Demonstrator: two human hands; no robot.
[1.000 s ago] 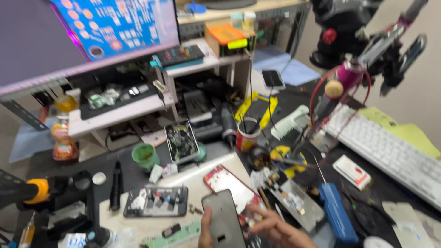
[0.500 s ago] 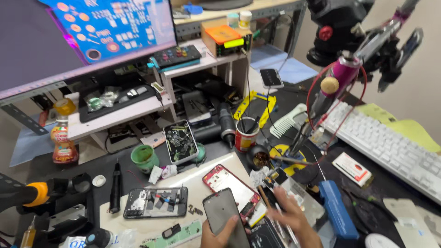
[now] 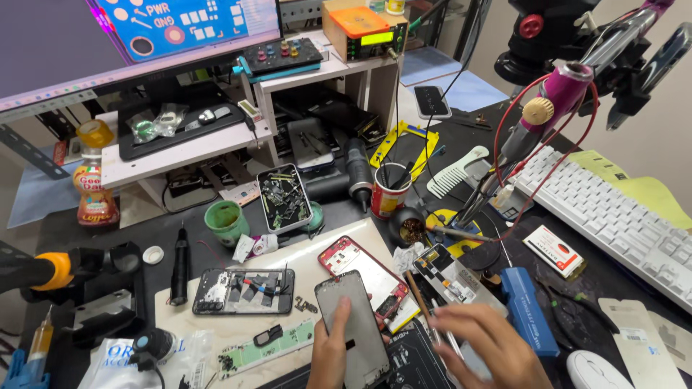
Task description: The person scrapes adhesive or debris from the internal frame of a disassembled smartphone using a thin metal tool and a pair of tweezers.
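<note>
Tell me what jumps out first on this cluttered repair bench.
Low in the middle, the left hand holds a dark phone screen panel upright over the white mat, while the right hand reaches among tools beside it. An opened red phone lies just behind the panel, and a big bright monitor fills the upper left.

Bright even indoor light, soft shadows, glowing monitor (image 3: 137,43), wide-angle edge distortion

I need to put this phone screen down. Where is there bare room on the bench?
Bare white mat lies between the opened black phone and the red phone frame. Right of the screen panel held by the left hand, tools crowd around the right hand.
</note>
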